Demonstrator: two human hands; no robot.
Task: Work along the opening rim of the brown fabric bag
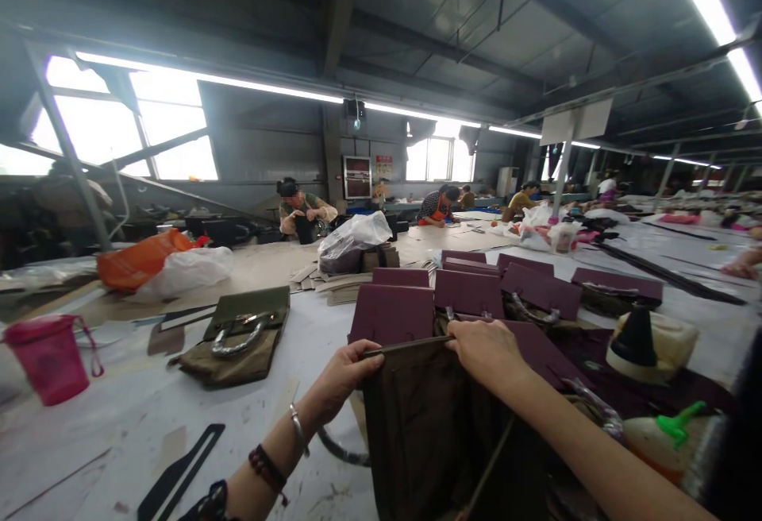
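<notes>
Brown fabric was what both your grips had closed on: your left hand [342, 374] pinched the near corner of the dark brown bag [429, 434], and your right hand [485, 354] clamped its top edge, the bag standing upright on the desk [148, 426] in front of you. Only fingertips held that stiff rim, so it could have slipped and folded over. Just beside your right forearm stood a glue bottle [667, 438] with a green nozzle; a sideways tug might have tipped it onto the maroon bags [470, 291] crowded close behind.
</notes>
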